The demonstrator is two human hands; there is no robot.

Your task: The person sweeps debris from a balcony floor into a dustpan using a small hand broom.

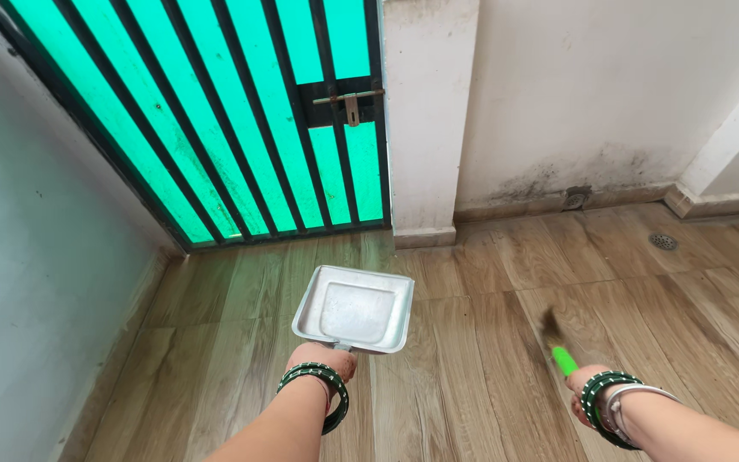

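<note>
My left hand (322,359) grips the handle of a silver metal dustpan (354,308), held out flat above the wood-look floor with its open edge away from me. My right hand (583,393) holds a small brush by its green handle (564,360); its dark bristles (549,325) point down toward the floor and look blurred. Green bangles circle both wrists. The pan looks empty.
A barred metal door with green panels (250,128) and a latch (351,101) stands ahead. White walls close in on the left (36,282) and back (609,94). A round floor drain (663,241) lies at the far right.
</note>
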